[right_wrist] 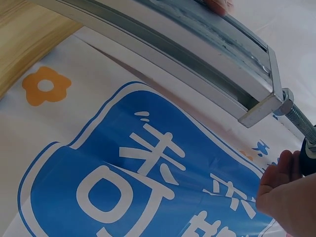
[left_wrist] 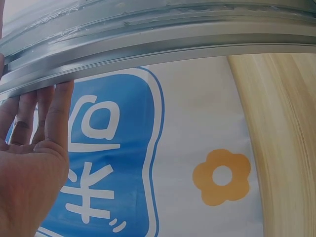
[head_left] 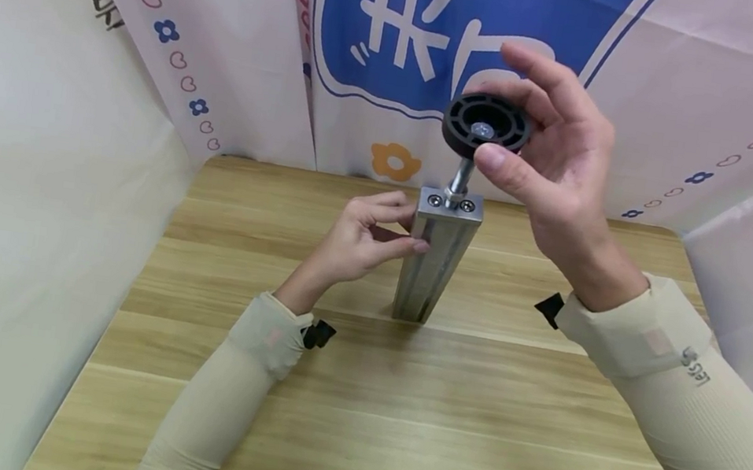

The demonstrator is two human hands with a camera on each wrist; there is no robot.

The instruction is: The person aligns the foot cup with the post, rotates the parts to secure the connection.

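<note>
An aluminium profile (head_left: 431, 266) stands upright on the table, with an end plate (head_left: 449, 210) held by two screws on top. From the plate rises a threaded rod (head_left: 463, 173) with a nut (right_wrist: 285, 101) at its base. A round black levelling foot (head_left: 456, 136) sits on the rod's upper end, tilted toward the head camera. My right hand (head_left: 565, 160) pinches the foot's rim between thumb and fingers. Lower down, my left hand (head_left: 364, 241) grips the profile's upper part from the left; in the left wrist view its fingers (left_wrist: 57, 113) pass partly behind the metal.
The wooden table (head_left: 297, 407) lies beneath the profile. Behind it hangs a white printed cloth (head_left: 361, 134) with a blue panel and an orange flower, and pale cloth walls (head_left: 30, 205) close off both sides. Small black wrist devices (head_left: 319, 335) sit at the cuffs.
</note>
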